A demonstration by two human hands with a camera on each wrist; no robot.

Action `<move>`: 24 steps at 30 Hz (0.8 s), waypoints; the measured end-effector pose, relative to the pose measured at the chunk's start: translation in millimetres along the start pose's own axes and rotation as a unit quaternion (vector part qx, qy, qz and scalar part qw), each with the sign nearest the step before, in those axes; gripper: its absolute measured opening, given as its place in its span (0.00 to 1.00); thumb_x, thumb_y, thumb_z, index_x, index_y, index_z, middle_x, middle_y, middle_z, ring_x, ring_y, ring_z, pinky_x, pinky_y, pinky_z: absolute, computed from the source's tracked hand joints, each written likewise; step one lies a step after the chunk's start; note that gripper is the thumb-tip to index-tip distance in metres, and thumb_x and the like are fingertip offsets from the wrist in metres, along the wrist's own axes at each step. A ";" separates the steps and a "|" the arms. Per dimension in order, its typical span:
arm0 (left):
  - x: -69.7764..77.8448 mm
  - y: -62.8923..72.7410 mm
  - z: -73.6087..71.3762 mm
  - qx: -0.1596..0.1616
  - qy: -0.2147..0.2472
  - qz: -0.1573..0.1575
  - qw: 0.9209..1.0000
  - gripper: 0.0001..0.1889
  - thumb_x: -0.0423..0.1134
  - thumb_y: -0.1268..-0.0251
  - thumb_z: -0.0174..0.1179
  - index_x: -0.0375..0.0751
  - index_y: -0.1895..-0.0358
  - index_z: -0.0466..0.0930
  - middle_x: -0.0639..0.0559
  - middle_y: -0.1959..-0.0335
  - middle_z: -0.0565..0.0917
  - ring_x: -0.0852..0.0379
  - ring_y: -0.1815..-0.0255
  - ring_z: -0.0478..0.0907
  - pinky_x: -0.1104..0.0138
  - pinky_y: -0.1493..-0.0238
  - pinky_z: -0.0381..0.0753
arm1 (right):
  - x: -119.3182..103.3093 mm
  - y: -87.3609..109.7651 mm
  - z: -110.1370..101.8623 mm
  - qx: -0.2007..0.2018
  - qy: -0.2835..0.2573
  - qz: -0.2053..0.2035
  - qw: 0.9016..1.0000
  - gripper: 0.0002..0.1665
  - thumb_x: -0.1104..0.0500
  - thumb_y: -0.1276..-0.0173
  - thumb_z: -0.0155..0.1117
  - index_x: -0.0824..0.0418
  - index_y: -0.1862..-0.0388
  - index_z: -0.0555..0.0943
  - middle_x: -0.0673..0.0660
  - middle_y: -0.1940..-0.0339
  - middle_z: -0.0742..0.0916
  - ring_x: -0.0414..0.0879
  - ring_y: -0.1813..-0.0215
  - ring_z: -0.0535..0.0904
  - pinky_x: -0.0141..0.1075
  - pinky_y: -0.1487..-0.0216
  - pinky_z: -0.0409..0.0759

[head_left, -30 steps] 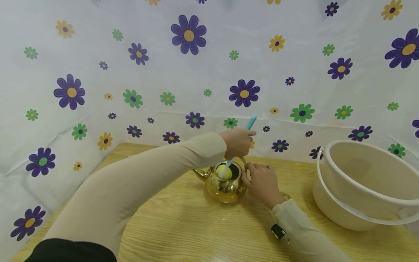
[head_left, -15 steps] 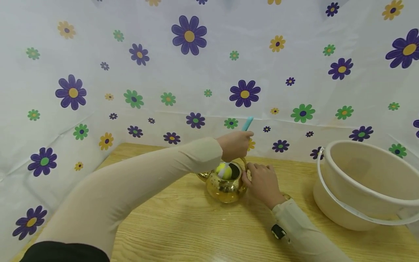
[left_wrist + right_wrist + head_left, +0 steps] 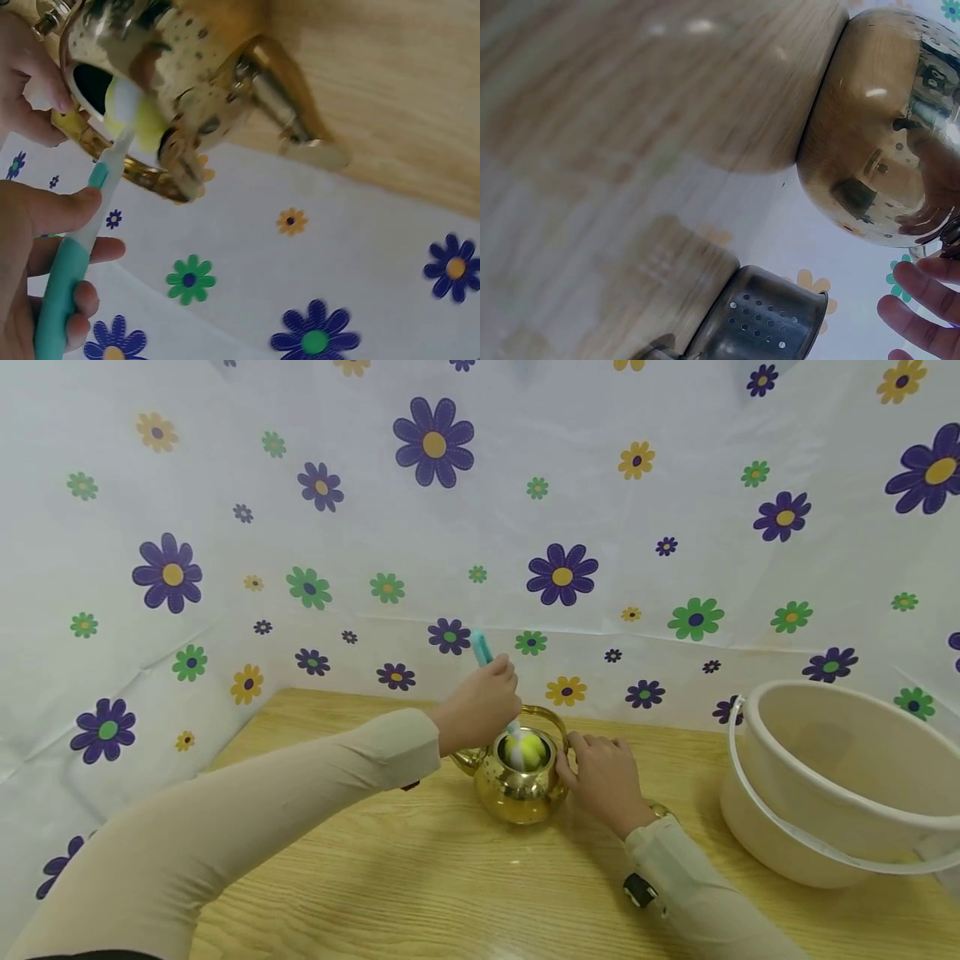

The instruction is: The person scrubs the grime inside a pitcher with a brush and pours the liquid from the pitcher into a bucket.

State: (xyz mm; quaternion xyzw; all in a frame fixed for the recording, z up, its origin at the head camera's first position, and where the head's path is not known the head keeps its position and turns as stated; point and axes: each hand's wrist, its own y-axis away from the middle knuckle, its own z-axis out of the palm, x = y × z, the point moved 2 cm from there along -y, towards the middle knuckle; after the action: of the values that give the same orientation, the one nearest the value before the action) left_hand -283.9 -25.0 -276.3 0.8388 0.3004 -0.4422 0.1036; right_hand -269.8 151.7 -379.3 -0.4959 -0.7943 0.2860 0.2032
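My left hand [image 3: 480, 706] grips the teal and white handle of a sponge brush [image 3: 64, 292], thumb laid along the shaft in the left wrist view. The brush's yellow sponge head [image 3: 528, 752] sits down in the mouth of a shiny gold teapot [image 3: 519, 797], its lower part hidden by the rim. The teapot stands upright, lidless, its spout [image 3: 289, 105] on the left and hoop handle [image 3: 547, 713] raised. With thumb and fingers, my right hand [image 3: 606, 781] holds the teapot at the handle's right base.
A large cream bucket [image 3: 810, 852] with a white bail handle stands to the right on the wooden table [image 3: 450, 893]. A perforated metal strainer [image 3: 761, 311] rests near the right wrist. A flower-printed sheet [image 3: 337, 527] hangs behind and at left.
My left hand has moved left and nearer, and the brush handle now leans left instead of right. The sponge has shifted rightward inside the teapot. My right hand stays in place.
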 end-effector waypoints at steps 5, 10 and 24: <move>0.7 16.0 14.9 0.025 0.086 -0.043 0.995 0.11 0.50 0.41 0.59 0.47 0.64 0.82 0.50 0.65 0.83 0.52 0.57 0.74 0.60 0.44 0.65 | 0.1 0.2 0.0 -0.007 0.000 0.003 1.000 0.09 0.55 0.37 0.59 0.60 0.67 0.79 0.53 0.80 0.84 0.48 0.76 0.80 0.46 0.65 0.78; -1.2 24.9 26.6 0.023 0.136 -0.068 0.988 0.16 0.53 0.40 0.59 0.48 0.56 0.82 0.48 0.58 0.83 0.50 0.53 0.75 0.58 0.42 0.66 | 0.3 0.0 0.9 -0.009 -0.004 0.001 1.000 0.10 0.55 0.37 0.59 0.60 0.67 0.80 0.53 0.80 0.84 0.48 0.76 0.80 0.47 0.65 0.77; -2.1 34.4 45.6 0.111 0.161 -0.059 0.979 0.16 0.54 0.44 0.63 0.49 0.59 0.83 0.49 0.62 0.83 0.50 0.57 0.76 0.58 0.47 0.68 | -0.8 0.8 0.7 -0.010 0.002 0.003 1.000 0.09 0.55 0.37 0.59 0.59 0.67 0.80 0.51 0.82 0.81 0.47 0.78 0.79 0.45 0.65 0.77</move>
State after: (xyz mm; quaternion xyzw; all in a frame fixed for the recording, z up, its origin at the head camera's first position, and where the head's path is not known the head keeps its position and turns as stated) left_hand -295.3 -73.3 -304.5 0.8862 0.3105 -0.3374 -0.0663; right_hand -269.4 151.1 -380.4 -0.5009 -0.7952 0.2781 0.1987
